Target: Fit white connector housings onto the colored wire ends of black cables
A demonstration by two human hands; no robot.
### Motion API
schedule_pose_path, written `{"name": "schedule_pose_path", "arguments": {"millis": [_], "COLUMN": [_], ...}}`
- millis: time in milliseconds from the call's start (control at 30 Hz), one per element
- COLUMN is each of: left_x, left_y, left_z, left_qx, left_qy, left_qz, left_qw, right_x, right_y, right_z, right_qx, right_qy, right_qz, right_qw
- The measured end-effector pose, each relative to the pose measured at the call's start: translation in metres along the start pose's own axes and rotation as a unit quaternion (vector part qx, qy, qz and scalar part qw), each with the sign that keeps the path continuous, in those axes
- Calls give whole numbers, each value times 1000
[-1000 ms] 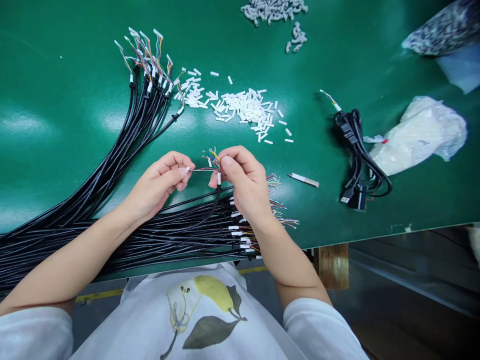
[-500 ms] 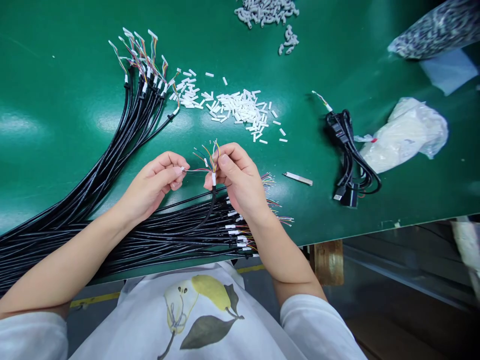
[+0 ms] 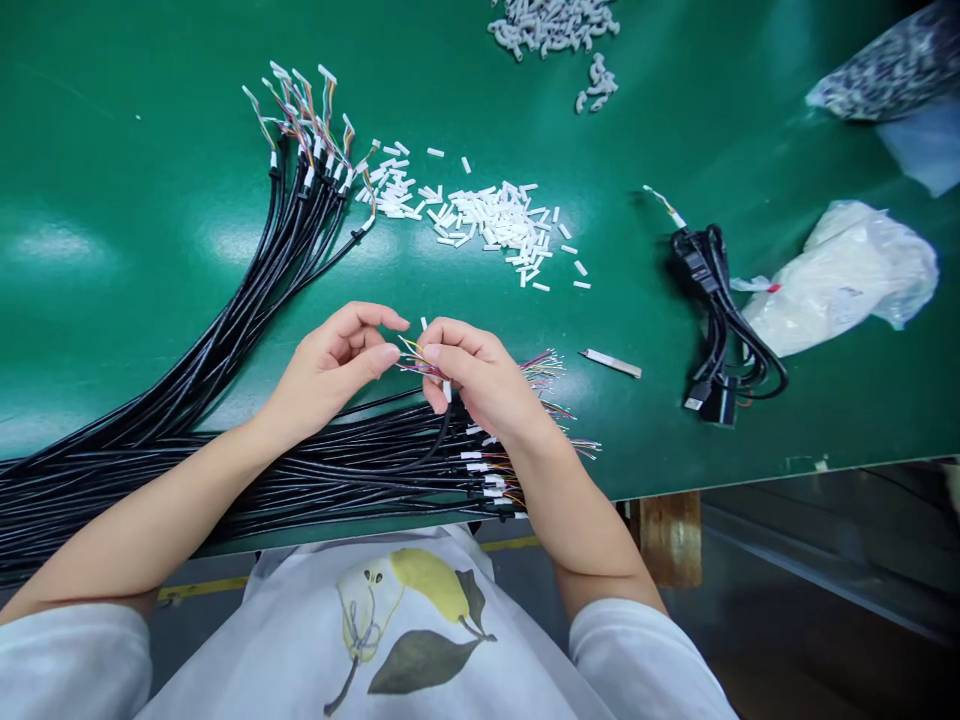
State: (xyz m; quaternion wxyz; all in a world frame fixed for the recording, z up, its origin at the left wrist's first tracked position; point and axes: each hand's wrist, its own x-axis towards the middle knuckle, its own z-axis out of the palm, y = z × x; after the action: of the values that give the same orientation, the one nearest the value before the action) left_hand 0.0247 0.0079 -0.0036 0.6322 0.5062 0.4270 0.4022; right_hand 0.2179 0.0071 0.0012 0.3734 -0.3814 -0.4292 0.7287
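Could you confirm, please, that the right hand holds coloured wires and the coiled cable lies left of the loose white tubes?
Not quite: the head view shows the coiled cable lying right of the loose white tubes, not left. The right hand does hold coloured wires.

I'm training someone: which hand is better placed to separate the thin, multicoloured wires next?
Probably the left hand: its grip is spread by the wires, while the right hand pinches them.
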Motion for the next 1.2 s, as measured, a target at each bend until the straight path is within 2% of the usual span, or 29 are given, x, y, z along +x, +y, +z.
{"name": "schedule_pose_path", "arguments": {"millis": [100, 300, 400, 467, 567, 633, 700, 800, 1033, 1133, 1200], "left_x": [-2, -1, -3, -5, -4, -3, -4, -4, 1, 2, 4], "left_y": [0, 1, 6, 6, 0, -4, -7, -10, -7, -7, -6], "left_z": [-1, -2, 1, 3, 6, 7, 8, 9, 5, 4, 4], "left_qx": [79, 143, 173, 189, 170, 140, 117, 102, 93, 23, -40], "left_qy": [-8, -20, -29, -16, 22, 25, 19, 16, 10, -17, -34], "left_qz": [34, 30, 28, 17, 4, 8, 11, 2, -4, -38, -62], "left_qw": [996, 989, 984, 982, 985, 990, 993, 995, 996, 999, 997], "right_x": [0, 1, -1, -1, 0, 0, -1, -2, 1, 0, 1], "right_y": [0, 4, 4, 5, 6, 6, 7, 8, 16, 20, 22], "right_z": [-1, 0, 2, 3, 5, 7, 11, 13, 8, 7, 7], "right_qx": [-3, 2, -29, -70, -152, -243, -331, -396, -467, -483, -475], "right_qy": [-3, -15, -15, -2, 27, 70, 116, 133, 129, 147, 171], "right_qz": [17, 59, 70, 52, -30, -103, -169, -234, -316, -334, -331], "right_qw": [1000, 998, 997, 996, 988, 962, 921, 878, 815, 796, 797]}}
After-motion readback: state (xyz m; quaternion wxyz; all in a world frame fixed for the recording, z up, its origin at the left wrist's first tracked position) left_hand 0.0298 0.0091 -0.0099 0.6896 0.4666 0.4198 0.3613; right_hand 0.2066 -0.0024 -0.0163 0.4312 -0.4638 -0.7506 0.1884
